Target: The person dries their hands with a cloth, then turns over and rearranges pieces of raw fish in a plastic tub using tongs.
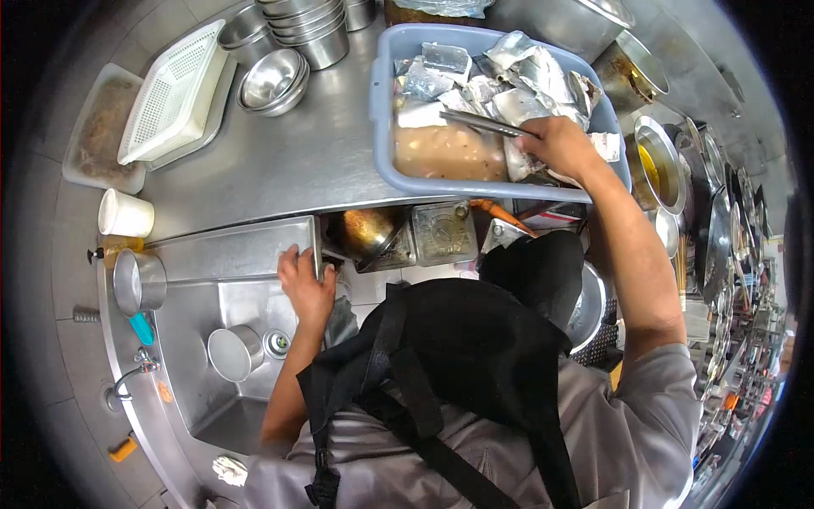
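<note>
My right hand (564,146) is closed around a pair of metal tongs (482,123), which reach left over a blue-grey plastic tub (496,190). Silvery-skinned pieces that look like fish (541,72) are heaped at the back and right of the tub. Brown liquid with pale bits (449,154) lies in its front left part. The tongs' tips lie over the pieces; whether they grip one I cannot tell. Lower left, my left hand (307,290) rests with fingers apart on the edge of the steel sink (254,231), holding nothing.
Stacked steel bowls (314,38) and a white perforated basket (174,93) stand on the steel counter (314,148). A steel pot (235,353) sits in the sink. Right of the tub are a tall pot (632,72) and a pan with yellow liquid (657,165).
</note>
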The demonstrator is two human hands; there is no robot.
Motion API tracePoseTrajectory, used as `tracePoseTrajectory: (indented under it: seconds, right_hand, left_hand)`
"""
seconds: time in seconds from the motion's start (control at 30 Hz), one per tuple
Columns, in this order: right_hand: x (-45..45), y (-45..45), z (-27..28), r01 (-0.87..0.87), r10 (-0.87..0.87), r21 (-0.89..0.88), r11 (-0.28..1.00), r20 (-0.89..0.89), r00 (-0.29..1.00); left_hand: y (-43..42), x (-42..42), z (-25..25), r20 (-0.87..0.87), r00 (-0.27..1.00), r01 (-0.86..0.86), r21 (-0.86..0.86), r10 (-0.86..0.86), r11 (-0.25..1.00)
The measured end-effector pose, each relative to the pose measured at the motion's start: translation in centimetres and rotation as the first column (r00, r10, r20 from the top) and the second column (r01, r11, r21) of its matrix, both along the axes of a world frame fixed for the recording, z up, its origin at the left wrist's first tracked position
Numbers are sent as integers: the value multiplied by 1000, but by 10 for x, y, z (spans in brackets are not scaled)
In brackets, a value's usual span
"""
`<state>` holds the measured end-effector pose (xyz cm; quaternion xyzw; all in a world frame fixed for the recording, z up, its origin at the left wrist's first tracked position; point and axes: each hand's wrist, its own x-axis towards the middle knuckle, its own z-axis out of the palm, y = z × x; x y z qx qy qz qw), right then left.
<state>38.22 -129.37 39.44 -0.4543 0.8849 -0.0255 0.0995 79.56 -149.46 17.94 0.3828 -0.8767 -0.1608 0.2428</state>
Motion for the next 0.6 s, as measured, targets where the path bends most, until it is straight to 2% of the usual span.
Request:
tracePoseTrajectory:
  seconds: [0.03,0.1,0.13,0.2,0.3,0.43,0.5,0.6]
  right_hand:
    - [0,3,0,-1,1,1,1000,-1,1000]
    - [6,10,0,-43,56,67,997,-209,976]
    - [9,13,-1,-43,56,66,997,-209,976]
    - [13,14,-2,-130,174,151,980,-339,924]
    - [18,14,1,-157,213,165,974,-417,883]
    - [9,6,-23,-179,257,201,963,-483,837]
    - [13,-9,-38,-285,328,162,945,-467,821]
    - [19,-32,-47,-329,351,125,936,-403,845]
  left_hand:
    - [0,0,0,3,1000,-3,-2,3,1000]
    - [0,0,1,5,1000,-7,-6,7,1000]
    - [0,-1,1,3,1000,-2,0,2,1000]
    - [0,-1,4,2,1000,-1,4,1,1000]
    - [3,-3,8,20,1000,-21,12,20,1000]
    - [3,-3,6,8,1000,-20,-1,20,1000]
    - [3,-3,6,3,1000,-22,-9,22,1000]
    - [3,-4,6,1,999,-33,-16,33,999]
